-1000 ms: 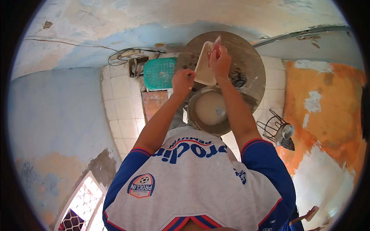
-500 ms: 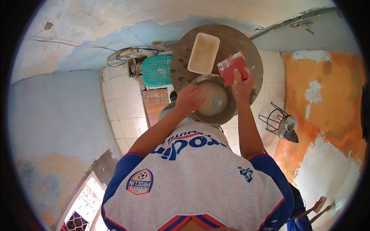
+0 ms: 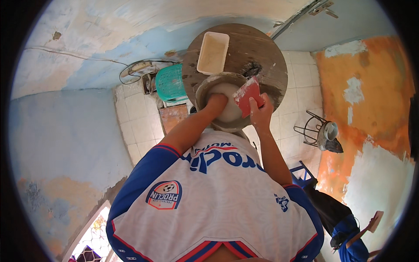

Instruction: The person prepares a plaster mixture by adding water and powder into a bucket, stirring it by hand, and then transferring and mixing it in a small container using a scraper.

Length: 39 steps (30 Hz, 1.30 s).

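Note:
A round grey bucket (image 3: 213, 79) with cloudy liquid (image 3: 232, 112) in it is right in front of me. My left hand (image 3: 218, 103) reaches down inside it, and its fingers are hidden in the liquid. Over the bucket's right side, my right hand (image 3: 262, 112) grips a flat red scraper (image 3: 249, 97). White paste is smeared along the scraper's upper edge. Behind the bucket, a cream rectangular tray (image 3: 213, 53) rests on a round brown wooden table (image 3: 244, 41). A dark wet patch (image 3: 252, 69) marks the tabletop beyond the scraper.
To the left of the table is a green plastic stool (image 3: 169, 83). A dark metal-framed stand with a pail (image 3: 329, 131) is on the tiled floor at right. At lower right another person (image 3: 351, 240) holds a flat pinkish tool (image 3: 375, 221) near the patchy wall.
My left hand has gone from above the bucket's rim down into the liquid. My right hand has brought the scraper lower and closer to the bucket. The other person shows more fully.

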Motion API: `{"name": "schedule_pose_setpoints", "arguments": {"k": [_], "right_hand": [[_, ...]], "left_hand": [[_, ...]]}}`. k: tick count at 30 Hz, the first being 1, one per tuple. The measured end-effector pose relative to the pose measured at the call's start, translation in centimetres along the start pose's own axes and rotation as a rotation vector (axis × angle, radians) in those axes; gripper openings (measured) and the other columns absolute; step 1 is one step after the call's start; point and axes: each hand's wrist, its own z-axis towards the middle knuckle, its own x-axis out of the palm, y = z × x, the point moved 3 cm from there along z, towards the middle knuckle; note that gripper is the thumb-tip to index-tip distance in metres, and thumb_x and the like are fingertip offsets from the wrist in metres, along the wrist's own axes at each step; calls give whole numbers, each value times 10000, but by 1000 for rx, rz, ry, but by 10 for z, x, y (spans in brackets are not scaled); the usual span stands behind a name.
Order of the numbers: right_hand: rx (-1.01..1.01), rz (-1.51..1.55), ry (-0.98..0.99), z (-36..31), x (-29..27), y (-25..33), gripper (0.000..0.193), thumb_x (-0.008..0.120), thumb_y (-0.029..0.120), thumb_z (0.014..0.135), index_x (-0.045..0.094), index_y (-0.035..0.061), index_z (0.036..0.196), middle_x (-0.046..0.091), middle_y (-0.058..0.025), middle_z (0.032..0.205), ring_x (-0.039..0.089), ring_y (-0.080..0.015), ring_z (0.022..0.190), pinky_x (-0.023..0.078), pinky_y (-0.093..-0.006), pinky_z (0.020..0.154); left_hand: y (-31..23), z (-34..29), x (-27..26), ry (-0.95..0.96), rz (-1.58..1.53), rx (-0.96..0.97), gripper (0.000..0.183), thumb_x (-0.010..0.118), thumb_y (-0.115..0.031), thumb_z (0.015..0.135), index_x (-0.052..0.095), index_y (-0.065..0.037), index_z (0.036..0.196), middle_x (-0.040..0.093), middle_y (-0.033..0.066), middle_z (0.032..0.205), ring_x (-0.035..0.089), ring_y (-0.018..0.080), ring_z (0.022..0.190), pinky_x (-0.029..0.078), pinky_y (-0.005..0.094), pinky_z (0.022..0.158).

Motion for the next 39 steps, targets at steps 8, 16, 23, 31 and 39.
{"name": "schedule_pose_setpoints", "arguments": {"k": [8,16,23,31,39], "right_hand": [[33,-116,109,-8,-10,-24,157,692,127,874,576,26,910,637,-110,741,609,-195,685,477,-354,638],[-83,-558,285,6,51,-40,203,636,178,906,553,94,1071,697,-217,864,684,-431,829,521,-549,724],[3,-563,364,2,79,-47,243,606,216,921,574,143,1150,715,-189,896,689,-423,868,535,-551,759],[126,-538,374,-15,63,-45,252,660,233,897,653,66,1085,717,-187,941,691,-406,873,537,-510,788],[192,-346,23,74,71,9,287,708,290,934,706,5,972,695,-73,799,611,-148,712,494,-315,672]], "left_hand": [[6,9,13,14,18,-17,187,610,-99,865,787,-102,925,752,125,947,744,278,907,596,420,753],[25,-63,-104,-282,-429,43,277,659,-187,875,718,-87,1126,714,177,984,713,304,920,567,421,782],[196,-68,-75,-810,-1241,-568,267,653,-217,911,695,-106,1149,713,80,817,693,219,766,533,379,706],[210,56,-28,-517,-1051,-548,362,726,-346,856,725,-90,1112,742,140,945,715,299,914,546,416,830],[206,100,1,-491,-1426,-603,417,730,-367,870,717,-47,1136,749,117,955,716,248,914,546,372,831]]}}
